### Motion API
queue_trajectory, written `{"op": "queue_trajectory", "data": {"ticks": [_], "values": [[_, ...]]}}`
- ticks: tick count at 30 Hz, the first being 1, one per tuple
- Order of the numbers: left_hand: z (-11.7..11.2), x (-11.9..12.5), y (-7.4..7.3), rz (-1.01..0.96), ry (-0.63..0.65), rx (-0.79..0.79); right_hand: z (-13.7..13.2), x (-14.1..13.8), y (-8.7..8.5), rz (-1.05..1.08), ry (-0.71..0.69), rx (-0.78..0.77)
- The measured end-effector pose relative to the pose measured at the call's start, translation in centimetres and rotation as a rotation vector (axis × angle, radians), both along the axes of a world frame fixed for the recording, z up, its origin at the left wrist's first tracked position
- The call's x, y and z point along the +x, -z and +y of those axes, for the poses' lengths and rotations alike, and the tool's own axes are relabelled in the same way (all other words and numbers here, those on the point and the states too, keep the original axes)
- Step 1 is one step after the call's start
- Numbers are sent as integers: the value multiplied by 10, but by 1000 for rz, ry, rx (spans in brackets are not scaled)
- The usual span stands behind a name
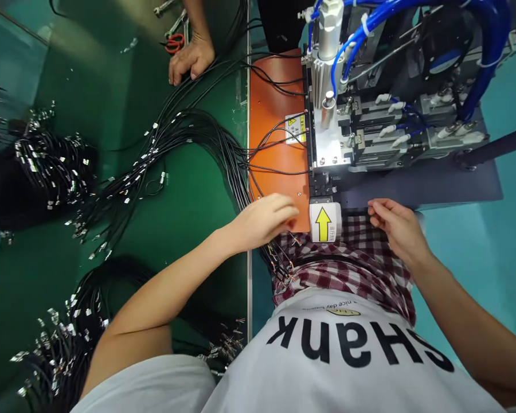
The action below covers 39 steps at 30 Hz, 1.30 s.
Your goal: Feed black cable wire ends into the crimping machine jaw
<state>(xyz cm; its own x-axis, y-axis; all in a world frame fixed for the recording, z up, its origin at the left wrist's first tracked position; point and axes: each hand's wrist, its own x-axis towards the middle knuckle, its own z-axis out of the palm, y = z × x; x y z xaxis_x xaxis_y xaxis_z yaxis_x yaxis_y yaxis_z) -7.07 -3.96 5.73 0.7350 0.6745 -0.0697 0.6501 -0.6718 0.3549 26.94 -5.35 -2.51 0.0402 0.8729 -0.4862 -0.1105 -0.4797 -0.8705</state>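
Note:
My left hand [266,221] hovers over the near end of the orange plate [275,103], its fingers curled downward. What those fingers hold, if anything, is hidden. Just under them lie stripped wire ends [298,242] of black cables [236,172], which run over the table edge toward my lap. My right hand [398,226] is beside the machine's front edge with thumb and forefinger pinched together; I cannot make out anything between them. Between my hands a white label with a yellow arrow [323,223] hangs on the machine [329,143]. Several black cables reach across the plate into the machine's side.
On the green table [189,189] lie bundles of black cables with metal-tipped ends [47,166]. Another person's hand [192,59] rests on the cables at the back, near red-handled scissors [174,43]. Blue air hoses [413,6] arch over the machine. A checked cloth [361,246] covers my lap.

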Motion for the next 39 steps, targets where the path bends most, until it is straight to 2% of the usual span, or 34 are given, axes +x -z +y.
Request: {"op": "queue_trajectory", "data": {"ticks": [2,3,6,10,14,17,21,24,26,30,32,39], "values": [[-13,-2,-4,60,92,-52,-1,-1,-4,11,-11,16],[-16,-1,-5,60,93,-64,-1,-4,-7,16,-21,32],[-18,11,-8,-89,13,-92,-3,-18,-23,-35,-68,144],[-16,43,-12,-416,-54,-174,-10,-33,-47,-199,-268,325],[-18,59,-5,-505,-154,-210,-15,-40,-54,-266,-461,486],[-19,60,-1,-474,-219,-223,-12,-46,-54,-288,-448,572],[-18,67,-2,-436,-245,-233,-6,-56,-58,-358,-399,629],[-14,76,0,-507,-266,-216,-3,-56,-59,-383,-387,619],[-11,80,3,-575,-310,-236,0,-51,-57,-340,-387,547],[-7,82,8,-651,-443,-308,6,-40,-49,-76,-394,313],[-6,81,8,-669,-470,-343,9,-39,-48,27,-377,251],[-8,81,8,-687,-482,-372,20,-53,-49,169,-347,222]]}}
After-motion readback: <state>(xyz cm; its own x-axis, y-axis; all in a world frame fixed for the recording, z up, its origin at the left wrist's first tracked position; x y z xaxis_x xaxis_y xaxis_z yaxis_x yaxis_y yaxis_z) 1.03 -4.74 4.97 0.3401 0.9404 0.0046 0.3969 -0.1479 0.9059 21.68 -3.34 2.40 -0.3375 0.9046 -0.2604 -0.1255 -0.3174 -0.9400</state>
